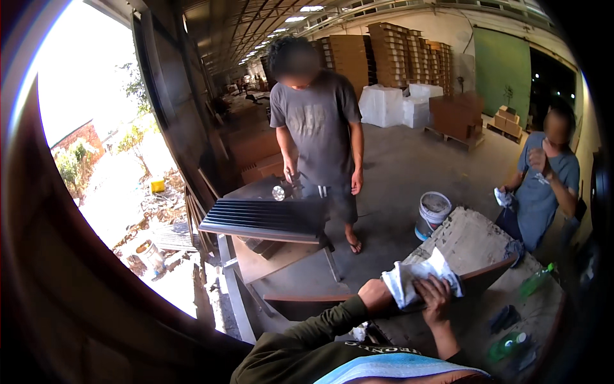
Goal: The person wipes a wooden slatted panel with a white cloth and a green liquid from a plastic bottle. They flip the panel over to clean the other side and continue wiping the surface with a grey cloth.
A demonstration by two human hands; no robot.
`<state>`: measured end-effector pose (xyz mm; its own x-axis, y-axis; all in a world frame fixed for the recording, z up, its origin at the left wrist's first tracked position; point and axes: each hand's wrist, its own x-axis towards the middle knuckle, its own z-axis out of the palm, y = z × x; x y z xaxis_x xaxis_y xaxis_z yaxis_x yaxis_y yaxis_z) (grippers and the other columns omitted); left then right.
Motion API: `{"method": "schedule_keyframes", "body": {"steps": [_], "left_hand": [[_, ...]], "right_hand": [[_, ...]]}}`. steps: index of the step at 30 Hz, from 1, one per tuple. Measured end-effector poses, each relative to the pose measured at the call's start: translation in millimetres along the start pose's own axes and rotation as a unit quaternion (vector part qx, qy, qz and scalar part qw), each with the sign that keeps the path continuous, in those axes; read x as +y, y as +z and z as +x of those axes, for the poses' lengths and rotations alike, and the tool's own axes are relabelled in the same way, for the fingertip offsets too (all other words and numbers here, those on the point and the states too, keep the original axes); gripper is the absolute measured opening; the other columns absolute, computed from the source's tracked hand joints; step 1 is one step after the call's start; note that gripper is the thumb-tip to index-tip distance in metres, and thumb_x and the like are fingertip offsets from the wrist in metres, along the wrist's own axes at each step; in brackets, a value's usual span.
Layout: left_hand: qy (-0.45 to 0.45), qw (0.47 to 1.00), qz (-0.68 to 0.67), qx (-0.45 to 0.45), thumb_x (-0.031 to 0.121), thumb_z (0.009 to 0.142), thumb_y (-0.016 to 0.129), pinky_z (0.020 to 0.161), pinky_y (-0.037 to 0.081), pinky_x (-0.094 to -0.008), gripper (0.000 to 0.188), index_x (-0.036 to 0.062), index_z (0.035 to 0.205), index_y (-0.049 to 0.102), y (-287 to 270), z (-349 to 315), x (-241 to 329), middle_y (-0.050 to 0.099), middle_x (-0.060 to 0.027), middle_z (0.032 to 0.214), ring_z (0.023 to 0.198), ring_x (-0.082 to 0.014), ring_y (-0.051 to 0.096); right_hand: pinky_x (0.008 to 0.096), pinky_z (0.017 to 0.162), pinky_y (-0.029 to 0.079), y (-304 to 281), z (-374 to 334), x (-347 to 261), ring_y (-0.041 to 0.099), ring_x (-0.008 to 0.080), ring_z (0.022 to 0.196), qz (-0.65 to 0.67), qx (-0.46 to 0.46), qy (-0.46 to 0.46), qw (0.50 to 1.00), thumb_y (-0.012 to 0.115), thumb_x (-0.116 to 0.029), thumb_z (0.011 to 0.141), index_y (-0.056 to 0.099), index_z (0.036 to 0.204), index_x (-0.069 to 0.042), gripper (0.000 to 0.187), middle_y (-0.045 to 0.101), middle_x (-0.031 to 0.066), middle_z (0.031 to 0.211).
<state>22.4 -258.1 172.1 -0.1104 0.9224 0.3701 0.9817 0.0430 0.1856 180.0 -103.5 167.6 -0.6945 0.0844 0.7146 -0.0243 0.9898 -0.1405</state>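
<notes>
Lower centre: right hand (pixel 437 291) spread flat, pressing white rag (pixel 416 276) onto dark brown board (pixel 486 272); left hand (pixel 373 296) closed on rag's near end, grip tight. Wiping under way by the look; share left unclear. Bench (pixel 473 240) beneath. Beyond: white bucket (pixel 433 214), slatted dark panel (pixel 265 219), two other people.

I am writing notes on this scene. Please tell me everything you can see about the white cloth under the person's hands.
The white cloth is a crumpled, soft-looking rag with grey smudges. It lies bunched over the edge of a dark brown curved panel. The right hand presses on it, fingers spread over its lower part; the left hand touches its left end. One corner sticks up toward the worn grey bench top.
</notes>
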Motion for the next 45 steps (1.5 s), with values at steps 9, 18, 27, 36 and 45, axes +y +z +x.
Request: {"method": "schedule_keyframes", "body": {"steps": [9, 18, 27, 36, 45], "left_hand": [[-0.051, 0.996, 0.025, -0.063, 0.032, 0.079, 0.058, 0.046, 0.045, -0.0427, 0.031, 0.007, 0.097, 0.054, -24.5, 10.1, 8.3, 0.056, -0.0146, 0.057, 0.053, -0.0342, 0.059], [-0.028, 0.998, -0.007, -0.056, 0.018, 0.08, 0.052, 0.049, 0.046, -0.0439, 0.02, 0.0052, 0.095, 0.054, -17.9, 17.8, 13.2, 0.056, -0.0162, 0.058, 0.057, -0.0349, 0.06], [-0.008, 0.998, -0.03, -0.051, 0.015, 0.083, 0.049, 0.048, 0.045, -0.0428, 0.018, 0.0054, 0.097, 0.053, -0.8, 13.5, 9.5, 0.055, -0.0154, 0.058, 0.056, -0.0336, 0.059], [0.003, 0.998, -0.029, -0.052, 0.014, 0.083, 0.05, 0.049, 0.047, -0.0434, 0.018, 0.005, 0.098, 0.051, -7.0, 21.9, 6.8, 0.055, -0.0157, 0.061, 0.057, -0.0342, 0.059], [-0.016, 0.998, -0.035, -0.056, 0.015, 0.083, 0.049, 0.051, 0.048, -0.0433, 0.018, 0.0049, 0.098, 0.052, -11.6, 14.1, 11.3, 0.057, -0.0144, 0.061, 0.059, -0.0341, 0.06]], "right_hand": [[0.0404, 0.107, 0.029, -73.8, -54.1, 197.6, 0.037, 0.0358, 0.128, -0.138, 0.073, 0.278, 0.948, 0.043, 0.008, 0.078, 0.057, 0.12, -0.004, 0.045, 0.049, 0.0132, 0.133], [0.0452, 0.103, 0.028, -8.1, -23.0, 86.7, 0.03, 0.0393, 0.129, 0.016, 0.158, 0.285, 0.945, 0.057, -0.038, 0.085, 0.054, 0.107, -0.005, 0.04, 0.021, 0.0214, 0.146], [0.0463, 0.108, 0.023, -18.4, -82.9, 296.5, 0.019, 0.039, 0.135, -0.085, 0.254, 0.326, 0.907, 0.049, -0.011, 0.082, 0.043, 0.129, -0.005, 0.049, 0.021, 0.0228, 0.145], [0.0348, 0.092, 0.04, -21.3, -133.7, 450.8, 0.057, 0.0264, 0.101, 0.109, 0.319, 0.373, 0.865, 0.038, -0.018, 0.09, 0.062, 0.106, 0.002, 0.035, 0.064, 0.0143, 0.105], [0.0384, 0.093, 0.042, -1.4, -138.0, 418.3, 0.058, 0.0309, 0.103, -0.055, 0.403, 0.339, 0.849, 0.043, -0.014, 0.091, 0.058, 0.114, 0.003, 0.032, 0.059, 0.0183, 0.115]]}}
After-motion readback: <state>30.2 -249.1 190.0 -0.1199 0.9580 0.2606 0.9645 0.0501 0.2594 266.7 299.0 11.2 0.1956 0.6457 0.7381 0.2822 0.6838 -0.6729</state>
